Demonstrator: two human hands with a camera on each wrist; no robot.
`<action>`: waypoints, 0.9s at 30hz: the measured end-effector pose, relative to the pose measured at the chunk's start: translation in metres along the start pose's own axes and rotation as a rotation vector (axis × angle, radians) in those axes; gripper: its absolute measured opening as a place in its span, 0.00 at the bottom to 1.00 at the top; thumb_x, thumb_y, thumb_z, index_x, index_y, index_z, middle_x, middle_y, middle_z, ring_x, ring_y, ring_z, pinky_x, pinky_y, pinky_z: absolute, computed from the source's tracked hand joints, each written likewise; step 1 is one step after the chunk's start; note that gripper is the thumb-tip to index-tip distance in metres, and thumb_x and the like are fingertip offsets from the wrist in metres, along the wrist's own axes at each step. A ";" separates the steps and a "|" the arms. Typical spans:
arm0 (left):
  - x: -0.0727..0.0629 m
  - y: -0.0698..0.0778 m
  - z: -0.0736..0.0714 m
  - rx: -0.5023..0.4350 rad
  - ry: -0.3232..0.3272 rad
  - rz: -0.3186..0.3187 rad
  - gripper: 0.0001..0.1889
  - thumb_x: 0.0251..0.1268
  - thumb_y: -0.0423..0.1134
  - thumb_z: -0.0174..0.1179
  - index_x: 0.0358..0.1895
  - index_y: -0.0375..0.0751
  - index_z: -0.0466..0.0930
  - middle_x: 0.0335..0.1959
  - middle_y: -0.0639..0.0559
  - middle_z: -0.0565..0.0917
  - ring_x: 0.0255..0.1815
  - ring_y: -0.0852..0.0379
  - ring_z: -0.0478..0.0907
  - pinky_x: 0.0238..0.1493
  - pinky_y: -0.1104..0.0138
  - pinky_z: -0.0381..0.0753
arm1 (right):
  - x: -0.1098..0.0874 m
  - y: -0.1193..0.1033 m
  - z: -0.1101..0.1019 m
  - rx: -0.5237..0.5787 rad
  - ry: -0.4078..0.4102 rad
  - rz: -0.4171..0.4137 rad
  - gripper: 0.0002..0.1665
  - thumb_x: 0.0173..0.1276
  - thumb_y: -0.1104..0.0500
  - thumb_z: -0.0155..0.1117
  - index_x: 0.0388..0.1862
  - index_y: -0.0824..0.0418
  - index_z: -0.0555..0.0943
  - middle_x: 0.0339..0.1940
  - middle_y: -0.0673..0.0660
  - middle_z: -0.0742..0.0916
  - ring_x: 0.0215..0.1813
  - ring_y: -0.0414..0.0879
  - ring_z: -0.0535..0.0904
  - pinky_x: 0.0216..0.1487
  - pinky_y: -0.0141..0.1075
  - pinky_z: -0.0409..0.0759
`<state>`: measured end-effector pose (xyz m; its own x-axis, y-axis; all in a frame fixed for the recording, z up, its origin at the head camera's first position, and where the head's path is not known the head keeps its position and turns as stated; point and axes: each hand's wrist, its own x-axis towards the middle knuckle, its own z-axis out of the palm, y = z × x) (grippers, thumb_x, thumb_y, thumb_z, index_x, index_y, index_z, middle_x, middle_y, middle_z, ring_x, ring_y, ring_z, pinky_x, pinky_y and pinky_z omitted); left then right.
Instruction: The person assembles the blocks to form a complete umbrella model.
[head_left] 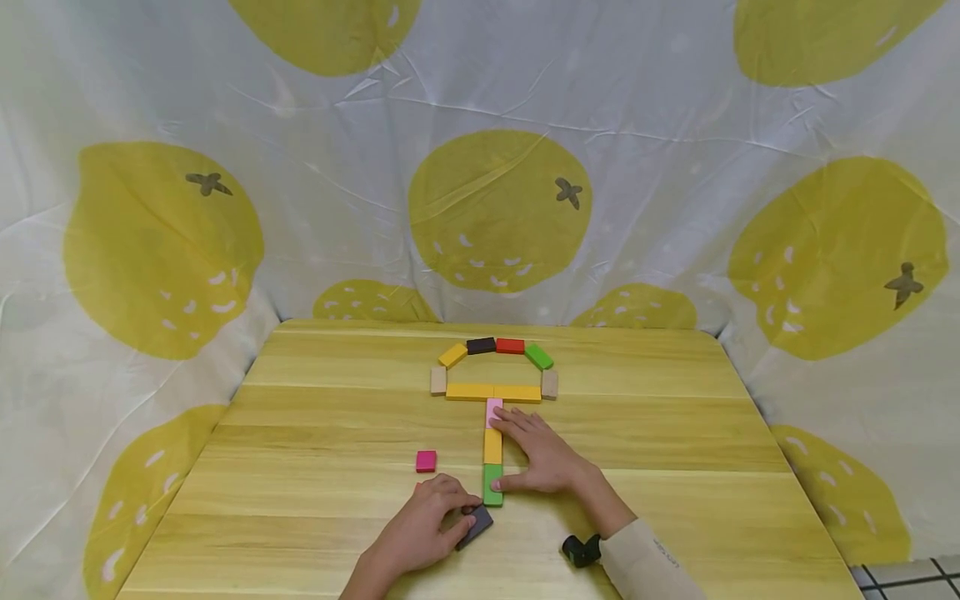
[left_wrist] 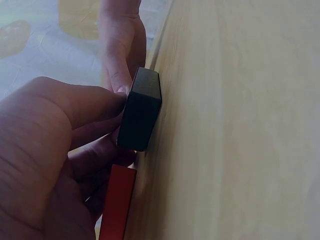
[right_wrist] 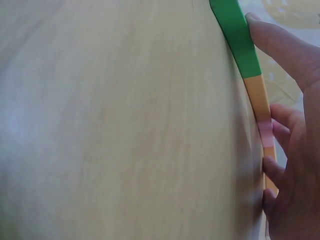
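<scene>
My left hand [head_left: 426, 523] pinches a dark grey block [head_left: 476, 527] between thumb and fingers, just below the column's lower end. In the left wrist view, the dark block [left_wrist: 140, 110] is tilted, and a red block [left_wrist: 117, 202] lies beside the fingers. My right hand [head_left: 546, 454] spreads over a column of a pink block [head_left: 493, 407], a yellow block [head_left: 492, 447] and a green block [head_left: 492, 483]. Its thumb touches the green one while its fingertips rest at the pink one. The right wrist view shows the green block [right_wrist: 237, 40] beside the thumb.
Above the column, two yellow blocks [head_left: 471, 391] lie end to end. Wood-coloured blocks [head_left: 438, 381] flank them, beneath an arch of yellow, black, red [head_left: 510, 346] and green pieces. A magenta block [head_left: 426, 461] lies left of the column. A small black object [head_left: 580, 551] appears by the right sleeve.
</scene>
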<state>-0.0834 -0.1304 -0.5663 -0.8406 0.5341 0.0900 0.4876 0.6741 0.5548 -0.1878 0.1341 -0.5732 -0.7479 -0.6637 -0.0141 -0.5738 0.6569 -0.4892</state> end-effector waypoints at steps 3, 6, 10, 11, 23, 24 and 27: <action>0.000 0.000 0.000 0.000 0.008 0.007 0.12 0.77 0.51 0.59 0.54 0.58 0.89 0.44 0.71 0.83 0.52 0.65 0.76 0.56 0.57 0.79 | 0.000 0.000 0.000 -0.005 -0.005 0.004 0.62 0.59 0.21 0.64 0.85 0.46 0.57 0.86 0.47 0.58 0.87 0.54 0.49 0.86 0.54 0.47; 0.001 -0.001 0.000 -0.002 0.011 0.012 0.14 0.78 0.53 0.57 0.55 0.58 0.88 0.44 0.71 0.83 0.52 0.65 0.76 0.55 0.58 0.79 | 0.001 0.000 0.000 -0.006 -0.003 0.007 0.62 0.59 0.21 0.64 0.85 0.46 0.58 0.86 0.46 0.58 0.87 0.54 0.49 0.86 0.54 0.46; 0.000 -0.003 -0.002 0.005 0.057 0.019 0.14 0.77 0.52 0.58 0.55 0.56 0.88 0.48 0.68 0.84 0.52 0.64 0.77 0.56 0.59 0.81 | 0.000 -0.001 0.000 0.004 0.000 0.006 0.61 0.59 0.21 0.65 0.85 0.46 0.58 0.86 0.46 0.58 0.87 0.54 0.49 0.86 0.55 0.46; 0.000 -0.004 -0.003 0.009 0.077 0.017 0.14 0.77 0.52 0.60 0.55 0.56 0.88 0.50 0.67 0.84 0.53 0.64 0.77 0.57 0.59 0.81 | 0.000 -0.001 0.001 0.006 0.000 0.006 0.62 0.59 0.21 0.65 0.85 0.46 0.58 0.86 0.46 0.58 0.87 0.53 0.49 0.86 0.55 0.46; -0.019 -0.016 -0.012 0.070 0.265 -0.140 0.19 0.59 0.51 0.76 0.53 0.54 0.88 0.57 0.59 0.83 0.60 0.60 0.76 0.61 0.55 0.82 | -0.001 0.000 0.003 0.016 -0.002 -0.006 0.63 0.59 0.21 0.64 0.85 0.47 0.57 0.87 0.47 0.58 0.87 0.55 0.48 0.86 0.55 0.44; -0.020 -0.017 -0.012 0.064 0.259 -0.159 0.18 0.60 0.51 0.76 0.52 0.54 0.88 0.56 0.59 0.83 0.59 0.60 0.76 0.62 0.56 0.82 | -0.001 0.000 0.002 0.018 -0.001 -0.007 0.63 0.59 0.21 0.65 0.85 0.48 0.57 0.87 0.47 0.58 0.87 0.56 0.48 0.86 0.55 0.44; -0.022 -0.020 -0.012 0.044 0.233 -0.202 0.14 0.61 0.51 0.75 0.49 0.58 0.89 0.55 0.63 0.82 0.58 0.63 0.74 0.62 0.59 0.82 | -0.001 0.000 0.001 0.017 0.002 -0.011 0.62 0.59 0.22 0.65 0.85 0.48 0.57 0.87 0.47 0.58 0.87 0.56 0.48 0.86 0.56 0.44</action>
<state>-0.0774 -0.1624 -0.5696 -0.9504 0.2593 0.1720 0.3111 0.7789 0.5446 -0.1872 0.1345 -0.5741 -0.7420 -0.6704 -0.0068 -0.5763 0.6430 -0.5044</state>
